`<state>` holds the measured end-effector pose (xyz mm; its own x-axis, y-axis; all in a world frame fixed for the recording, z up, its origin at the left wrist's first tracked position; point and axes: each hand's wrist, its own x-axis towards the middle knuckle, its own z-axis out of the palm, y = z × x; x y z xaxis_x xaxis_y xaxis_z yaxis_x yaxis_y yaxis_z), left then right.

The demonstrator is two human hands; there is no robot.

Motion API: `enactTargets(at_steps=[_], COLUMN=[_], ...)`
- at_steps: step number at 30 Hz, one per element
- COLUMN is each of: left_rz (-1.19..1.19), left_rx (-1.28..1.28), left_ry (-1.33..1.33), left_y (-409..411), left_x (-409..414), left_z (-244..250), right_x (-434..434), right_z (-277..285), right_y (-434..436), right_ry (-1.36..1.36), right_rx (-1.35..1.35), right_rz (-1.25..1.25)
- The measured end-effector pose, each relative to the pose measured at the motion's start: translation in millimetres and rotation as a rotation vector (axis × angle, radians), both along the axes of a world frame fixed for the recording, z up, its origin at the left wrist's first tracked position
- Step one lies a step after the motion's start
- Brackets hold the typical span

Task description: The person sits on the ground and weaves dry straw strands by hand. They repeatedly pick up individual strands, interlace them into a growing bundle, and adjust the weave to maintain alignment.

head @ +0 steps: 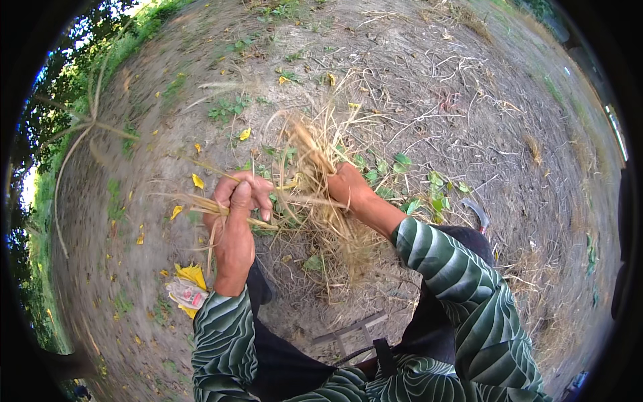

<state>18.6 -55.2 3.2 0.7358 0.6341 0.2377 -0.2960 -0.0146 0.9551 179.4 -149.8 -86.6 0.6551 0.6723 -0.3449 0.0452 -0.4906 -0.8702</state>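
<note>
My left hand [236, 216] is closed around a few dry straw stalks [201, 202], with the thumb pressed over the curled fingers. One long stalk runs out far to the left and ends in a spread, dry seed head [94, 121]. My right hand [349, 186] grips a thick bundle of dry grass [314, 145], whose tips fan out upward and look blurred. Below that fist, more dry straw [346, 246] hangs or lies over the ground; which of the two I cannot tell. Several thin stalks cross the gap between my hands.
A sickle [476, 213] lies on the bare soil beside my right knee. To the left of my left wrist is a crumpled white and yellow packet [188, 289] with printing. Green weeds [402, 163] grow past my right hand. A flat frame [354, 329] rests between my legs.
</note>
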Motion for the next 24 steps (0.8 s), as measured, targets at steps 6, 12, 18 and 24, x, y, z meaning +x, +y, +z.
enactTargets(at_steps=[6,12,18,24], left_rz=[0.230,0.287,0.126,-0.132], left_rx=[-0.174,-0.234,-0.255,-0.317], left_ry=[-0.185,-0.142,0.111,0.320], left_y=[47.5,87.9,55.4,30.6], left_x=[-23.3,-45.9,-27.0,-12.2], left_z=[-2.6,-0.3,0.0,-19.0], right_x=[-4.1,18.8,13.5,6.7], right_z=[2.1,-3.1,32.1,34.4], right_y=[12.7,4.7,-5.3,-6.6], right_ry=[0.520,0.532,0.613,0.642], right_rx=[0.364,0.404,0.602,0.697], right_rz=[-0.372,-0.265,-0.152,-0.135])
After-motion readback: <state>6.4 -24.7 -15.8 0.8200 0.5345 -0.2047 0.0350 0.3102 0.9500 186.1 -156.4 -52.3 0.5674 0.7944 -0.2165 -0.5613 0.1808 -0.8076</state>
